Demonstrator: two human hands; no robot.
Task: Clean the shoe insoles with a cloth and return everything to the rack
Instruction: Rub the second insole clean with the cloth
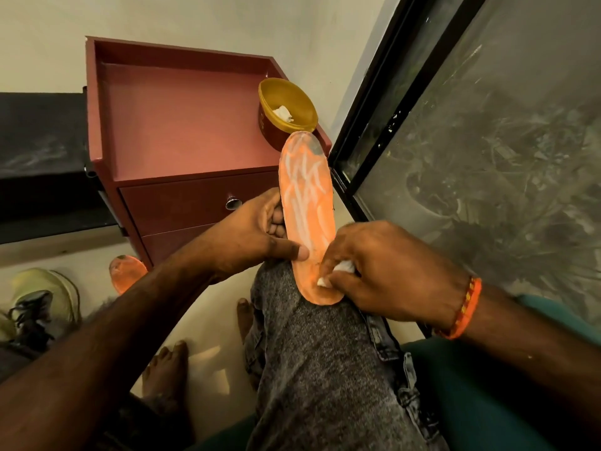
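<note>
We hold an insole (307,216) on our raised knee (292,307), left hand (250,236) at nine o'clock, right hand (383,271) at four. A cabinet (182,125) stands at twelve, a bowl (286,109) on it. A second insole (125,271) and shoe (45,297) lie at nine.

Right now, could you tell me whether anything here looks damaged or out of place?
Yes: the orange insole held on the knee has a dark grey worn patch at its far tip, and a second insole lies on the floor beside the cabinet.
</note>
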